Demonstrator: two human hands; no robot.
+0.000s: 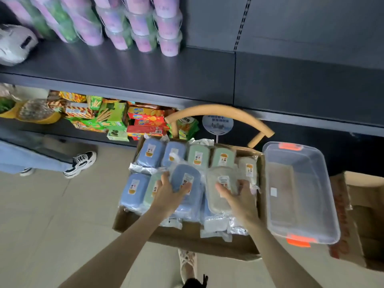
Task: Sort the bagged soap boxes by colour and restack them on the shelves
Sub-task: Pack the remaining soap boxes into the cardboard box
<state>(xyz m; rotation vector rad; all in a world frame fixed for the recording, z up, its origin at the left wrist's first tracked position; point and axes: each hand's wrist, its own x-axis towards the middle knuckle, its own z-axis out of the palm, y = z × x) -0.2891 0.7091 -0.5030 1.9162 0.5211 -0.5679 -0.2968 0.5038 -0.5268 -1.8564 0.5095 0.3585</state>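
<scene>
The left hand point(169, 191) grips a blue bagged soap box point(185, 176), its fingers curled over the left edge and its thumb on top. The right hand point(239, 197) holds a pale bagged soap box point(218, 201) the same way. Both lie on other blue and green ones in a cardboard box point(187, 235) on the near side of the shelf point(145, 75). Each bag has a white-and-orange sticker, the print too small to read. A clear bin point(301, 183) sits just right.

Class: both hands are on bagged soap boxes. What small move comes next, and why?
Probably lift both out: the left hand grips a blue soap box, the right hand a pale soap box, and colours lie mixed in the carton.
</scene>
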